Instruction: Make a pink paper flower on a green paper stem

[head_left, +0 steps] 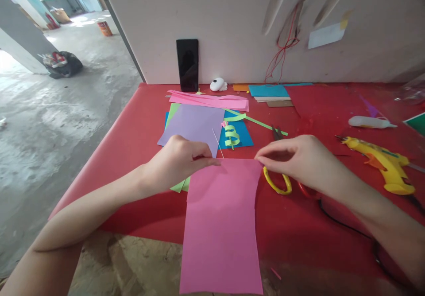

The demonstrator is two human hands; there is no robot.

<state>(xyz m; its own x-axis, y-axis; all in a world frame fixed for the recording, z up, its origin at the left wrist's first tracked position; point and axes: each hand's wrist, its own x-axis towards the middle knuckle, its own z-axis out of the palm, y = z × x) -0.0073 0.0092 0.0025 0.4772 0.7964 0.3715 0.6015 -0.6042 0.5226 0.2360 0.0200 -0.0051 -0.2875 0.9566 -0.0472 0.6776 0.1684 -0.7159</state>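
Pink paper [221, 225], lilac sheet [194, 125], yellow glue gun [381, 161].

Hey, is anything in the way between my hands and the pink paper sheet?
Nothing visible. The left hand and right hand both pinch the far edge of the pink paper sheet. The yellow-handled scissors lie beside it, partly under the right hand.

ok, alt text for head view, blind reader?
Two bare hands pinch the far edge of a pink paper sheet on a red table cover, the left hand at its left corner, the right hand at its right. Beyond lie a lilac sheet and a curled green strip; yellow-handled scissors lie under the right hand, a yellow glue gun further right.
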